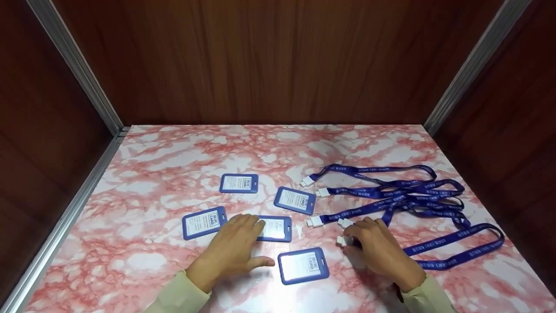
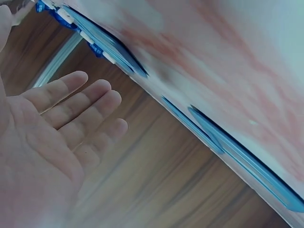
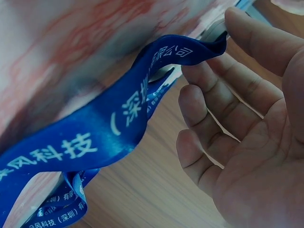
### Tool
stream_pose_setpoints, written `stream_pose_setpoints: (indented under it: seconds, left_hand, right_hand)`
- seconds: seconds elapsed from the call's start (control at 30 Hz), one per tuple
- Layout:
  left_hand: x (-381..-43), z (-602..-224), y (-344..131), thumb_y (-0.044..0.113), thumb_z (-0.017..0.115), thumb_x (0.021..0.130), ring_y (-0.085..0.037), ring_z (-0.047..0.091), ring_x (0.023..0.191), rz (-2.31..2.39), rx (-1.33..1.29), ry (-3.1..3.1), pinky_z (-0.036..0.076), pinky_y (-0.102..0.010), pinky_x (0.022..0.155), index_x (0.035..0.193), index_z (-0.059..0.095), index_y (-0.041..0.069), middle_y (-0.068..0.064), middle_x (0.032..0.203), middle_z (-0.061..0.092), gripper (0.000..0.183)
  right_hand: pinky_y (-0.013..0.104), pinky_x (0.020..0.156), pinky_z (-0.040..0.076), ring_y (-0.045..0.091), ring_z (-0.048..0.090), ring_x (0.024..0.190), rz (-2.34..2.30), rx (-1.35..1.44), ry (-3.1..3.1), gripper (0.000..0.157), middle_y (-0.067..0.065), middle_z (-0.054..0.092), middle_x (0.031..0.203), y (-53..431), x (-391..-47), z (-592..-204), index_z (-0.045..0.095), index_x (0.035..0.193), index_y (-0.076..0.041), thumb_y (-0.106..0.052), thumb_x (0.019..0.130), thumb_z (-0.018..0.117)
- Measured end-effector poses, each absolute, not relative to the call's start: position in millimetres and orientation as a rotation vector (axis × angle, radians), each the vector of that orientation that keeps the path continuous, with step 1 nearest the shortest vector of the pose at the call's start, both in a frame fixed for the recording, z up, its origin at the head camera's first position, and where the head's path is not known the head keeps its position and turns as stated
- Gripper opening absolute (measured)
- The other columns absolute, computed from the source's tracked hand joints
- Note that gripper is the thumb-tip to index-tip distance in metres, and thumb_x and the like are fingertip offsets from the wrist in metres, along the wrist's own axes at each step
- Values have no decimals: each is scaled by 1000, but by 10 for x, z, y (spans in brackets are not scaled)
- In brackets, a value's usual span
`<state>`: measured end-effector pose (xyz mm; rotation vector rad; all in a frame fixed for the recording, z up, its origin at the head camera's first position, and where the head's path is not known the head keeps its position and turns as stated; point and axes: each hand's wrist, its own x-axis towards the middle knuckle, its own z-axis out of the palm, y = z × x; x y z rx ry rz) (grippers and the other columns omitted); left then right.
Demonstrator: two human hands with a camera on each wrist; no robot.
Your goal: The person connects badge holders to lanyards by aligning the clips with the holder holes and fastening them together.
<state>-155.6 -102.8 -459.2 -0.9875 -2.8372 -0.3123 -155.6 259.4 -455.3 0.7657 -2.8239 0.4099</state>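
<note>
My left hand [image 1: 232,245] hovers with fingers extended over a blue-framed badge holder [image 1: 278,229], partly covering it. In the left wrist view the palm [image 2: 38,147] faces the camera with nothing in it. My right hand [image 1: 378,250] pinches the end of a blue lanyard [image 1: 451,245] near its white clip [image 1: 344,241]. Up close in the right wrist view, the printed lanyard strap [image 3: 118,114] runs from between thumb and fingers, slightly raised. Another white clip [image 1: 344,223] lies just beyond the fingertips. A badge holder [image 1: 303,266] rests between the two hands.
More badge holders lie left and farther back: one beside the left hand [image 1: 204,223], one at the back [image 1: 239,183], one toward the middle [image 1: 294,200]. Several overlapping lanyards [image 1: 391,191] spread over the right side of the marbled table [image 1: 173,148]. Brown wooden panels [image 1: 269,61] enclose it.
</note>
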Motion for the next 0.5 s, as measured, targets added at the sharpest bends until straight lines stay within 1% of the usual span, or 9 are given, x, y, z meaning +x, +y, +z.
stream_pose_setpoints:
  seconds: [0.13, 0.27, 0.33, 0.43, 0.5]
  left_hand:
    - [-1552, -4622, -941, 73, 68, 83, -32, 57, 126, -269, -1030, -2782, 40, -47, 114, 127, 61, 5, -12, 128, 63, 82]
    - [-1546, -4639, -862, 75, 67, 83, -29, 60, 117, -184, -1075, -2743, 45, -45, 110, 121, 63, 6, -8, 117, 65, 79]
    - [-1542, -4641, -828, 75, 66, 83, -28, 61, 115, -144, -1093, -2747, 46, -44, 108, 121, 63, 6, -8, 115, 65, 78]
    - [-1535, -4638, -778, 73, 66, 85, -28, 61, 115, -103, -1113, -2775, 46, -45, 108, 123, 64, 7, -8, 117, 66, 76]
    - [-1532, -4638, -742, 72, 66, 85, -27, 62, 113, -87, -1127, -2787, 47, -45, 107, 120, 65, 8, -7, 116, 67, 73]
  right_hand:
    - [37, 75, 41, 13, 55, 80, 411, 758, -2837, 23, -8, 68, 85, 2588, -1558, -4556, 76, 93, -17, -18, 76, 91]
    - [37, 76, 41, 12, 55, 79, 418, 750, -2843, 23, -8, 68, 85, 2587, -1562, -4553, 77, 93, -17, -19, 76, 91]
    - [37, 76, 41, 12, 55, 80, 425, 748, -2846, 23, -8, 68, 85, 2588, -1562, -4549, 77, 93, -17, -19, 76, 91]
    - [38, 76, 41, 13, 55, 80, 431, 753, -2838, 23, -7, 69, 86, 2592, -1562, -4551, 77, 94, -17, -18, 76, 91]
    - [38, 76, 42, 14, 56, 82, 422, 764, -2826, 23, -6, 70, 87, 2596, -1562, -4554, 77, 94, -16, -18, 76, 91]
